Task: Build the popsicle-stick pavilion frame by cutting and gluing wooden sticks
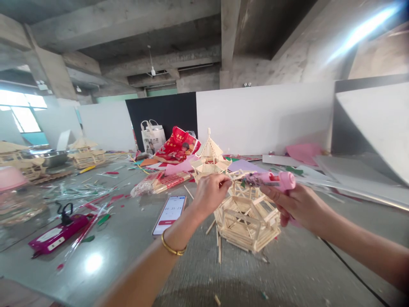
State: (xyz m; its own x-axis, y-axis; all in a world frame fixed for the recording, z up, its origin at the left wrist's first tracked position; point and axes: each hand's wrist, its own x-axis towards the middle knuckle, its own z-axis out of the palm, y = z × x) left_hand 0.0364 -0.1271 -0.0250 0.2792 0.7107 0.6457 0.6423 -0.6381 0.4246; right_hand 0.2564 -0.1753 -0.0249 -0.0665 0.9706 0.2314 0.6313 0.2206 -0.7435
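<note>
In the head view, my right hand is wrapped round a pink hot glue gun, its nozzle pointing left. My left hand, with a gold bangle at the wrist, is closed in a pinch just left of the nozzle; what its fingertips hold is too small to make out. Below and between both hands stands a hexagonal framework of wooden sticks, with railing-like sides. Behind my left hand rises a small stick-built pagoda with a pointed roof. Loose sticks lie beside the framework.
A phone showing a timer lies left of the framework. Further left are a purple power strip and scattered clear plastic wrappers. Bundled sticks and a red bag lie behind. A black cable runs along the right.
</note>
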